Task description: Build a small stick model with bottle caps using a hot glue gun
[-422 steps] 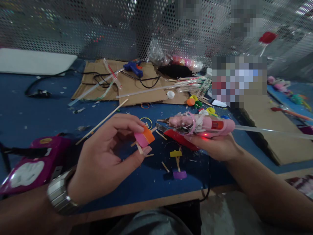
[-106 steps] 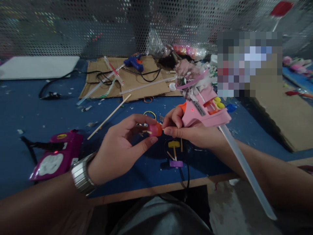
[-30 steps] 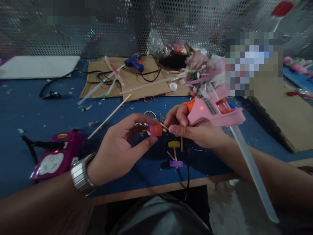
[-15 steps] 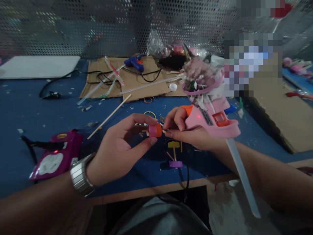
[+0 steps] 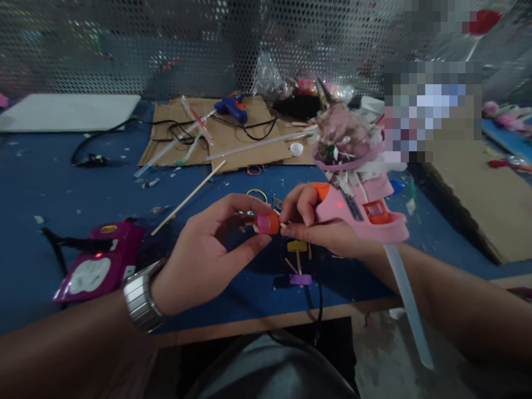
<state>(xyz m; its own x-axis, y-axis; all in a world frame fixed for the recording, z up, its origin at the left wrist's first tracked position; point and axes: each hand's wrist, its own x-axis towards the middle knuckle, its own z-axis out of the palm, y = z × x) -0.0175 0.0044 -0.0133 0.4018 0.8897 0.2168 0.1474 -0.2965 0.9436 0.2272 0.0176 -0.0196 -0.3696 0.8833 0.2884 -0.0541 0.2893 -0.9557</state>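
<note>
Pinched between the thumb and fingers of my left hand (image 5: 211,249) is a pair of bottle caps, one pink and one orange (image 5: 267,223), with a bit of wooden stick beside them. My right hand (image 5: 307,219) is closed around the handle of a pink glue gun (image 5: 353,208), whose nozzle end points up and is covered in fluff and dried glue. A clear glue stick (image 5: 409,305) hangs from its rear over my forearm. The right fingertips also touch a short stick end (image 5: 284,225) close to the orange cap. Below lies a yellow and purple cap piece (image 5: 300,279) joined by a stick.
A purple power box (image 5: 102,260) with a lit red lamp stands at left. A wooden skewer (image 5: 189,197) lies in front of cardboard (image 5: 249,149) bearing a blue glue gun (image 5: 233,108). More cardboard (image 5: 465,194) lies at right. A perforated metal panel (image 5: 187,50) closes the back.
The view has shifted slightly. Both hands keep their hold on the caps and the glue gun, close together, with little visible movement.
</note>
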